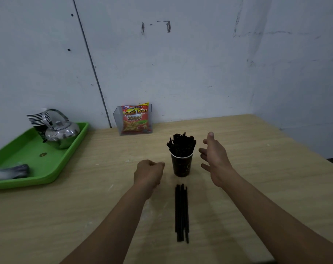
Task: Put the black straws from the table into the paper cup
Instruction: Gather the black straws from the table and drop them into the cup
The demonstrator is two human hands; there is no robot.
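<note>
Now, our left hand (149, 172): fingers curled together, holding nothing.
Our right hand (214, 159): fingers apart, beside paper cup (181, 165).
Loose straws (181, 212): bundled on bench (257, 168).

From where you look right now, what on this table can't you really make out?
Head view only:
- Left hand: curled shut, so anything inside is hidden.
- Paper cup: its print is too dark to read, and the packed straws in the cup hide its inside.
- Grey object on the green tray: blurred, cut by the left edge.
</note>
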